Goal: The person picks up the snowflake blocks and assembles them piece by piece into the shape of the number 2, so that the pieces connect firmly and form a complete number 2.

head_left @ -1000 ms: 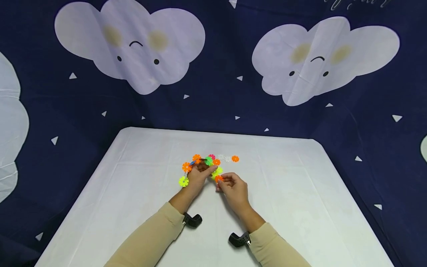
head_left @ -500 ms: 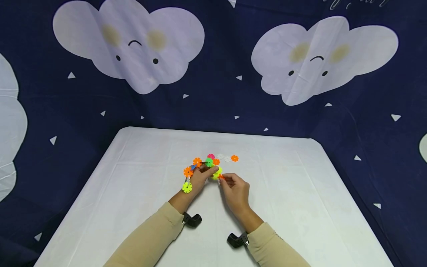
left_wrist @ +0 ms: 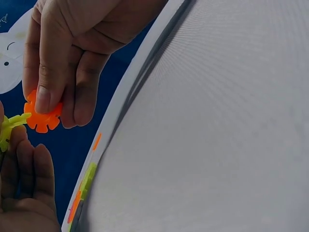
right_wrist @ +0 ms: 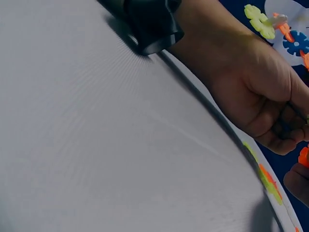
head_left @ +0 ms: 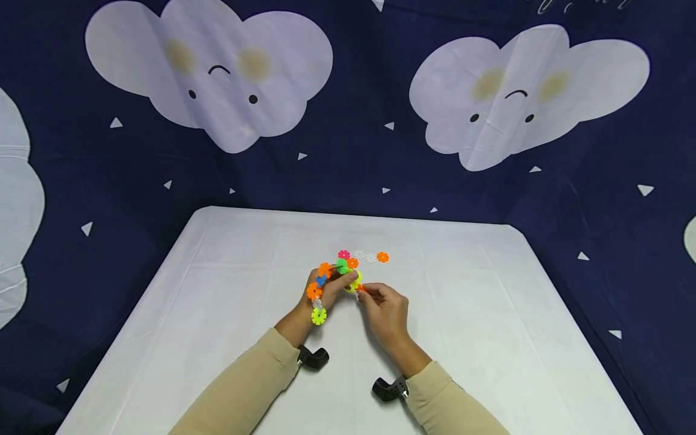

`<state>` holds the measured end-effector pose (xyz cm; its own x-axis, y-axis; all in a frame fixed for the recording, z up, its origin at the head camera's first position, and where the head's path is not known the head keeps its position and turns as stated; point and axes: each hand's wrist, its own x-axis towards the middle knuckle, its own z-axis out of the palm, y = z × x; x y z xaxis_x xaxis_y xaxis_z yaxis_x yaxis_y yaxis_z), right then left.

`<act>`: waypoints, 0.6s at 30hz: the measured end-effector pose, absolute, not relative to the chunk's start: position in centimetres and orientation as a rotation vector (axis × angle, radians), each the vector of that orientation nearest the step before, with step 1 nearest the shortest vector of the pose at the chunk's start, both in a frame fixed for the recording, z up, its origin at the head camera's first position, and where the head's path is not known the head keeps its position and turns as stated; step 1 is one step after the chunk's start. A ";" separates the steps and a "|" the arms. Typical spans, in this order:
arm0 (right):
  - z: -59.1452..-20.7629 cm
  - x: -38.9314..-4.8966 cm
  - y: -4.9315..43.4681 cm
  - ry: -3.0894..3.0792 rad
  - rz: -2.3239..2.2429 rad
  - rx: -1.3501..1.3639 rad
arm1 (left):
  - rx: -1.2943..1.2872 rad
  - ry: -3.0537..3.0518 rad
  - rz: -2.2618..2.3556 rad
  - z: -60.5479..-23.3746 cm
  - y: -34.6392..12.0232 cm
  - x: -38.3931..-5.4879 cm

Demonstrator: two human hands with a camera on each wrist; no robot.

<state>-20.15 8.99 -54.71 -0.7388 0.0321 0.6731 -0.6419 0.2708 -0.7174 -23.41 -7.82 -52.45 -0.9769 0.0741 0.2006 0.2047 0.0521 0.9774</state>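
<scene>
Dangling across the left hand [head_left: 333, 289], a chain of slotted discs [head_left: 313, 290] ends in a yellow-green disc [head_left: 318, 316]; whether it touches that hand's back I cannot tell. The left hand's thumb and fingers pinch a yellow disc [left_wrist: 13, 124]. Beyond and right of the left hand, white discs [head_left: 370, 258] and a loose orange disc [head_left: 383, 257] lie on the table [head_left: 462, 302]. Just right of the left hand, the right hand [head_left: 388, 311] pinches an orange disc [left_wrist: 43, 119], apparently meeting the yellow one. Pieces look light, stiff, smooth; best gripped flat-sided, near the joint, lest the chain twist.
</scene>
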 end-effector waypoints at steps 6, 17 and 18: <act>-54.8 -20.3 9.2 -2.002 1.327 0.590 | -0.303 -2.215 -2.080 -52.3 -7.7 -23.4; -54.5 -20.2 8.5 -1.923 1.460 0.494 | -0.373 -1.965 -2.393 -51.6 -6.7 -22.5; -54.5 -20.2 8.4 -1.910 1.493 0.479 | -0.383 -1.920 -2.411 -51.5 -6.6 -22.4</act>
<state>-20.21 8.40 -54.48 -0.7168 0.1080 0.6888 -0.6424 0.2817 -0.7127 -22.37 -6.64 -51.52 -0.9689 0.1249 0.2135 0.1801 -0.2356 0.9550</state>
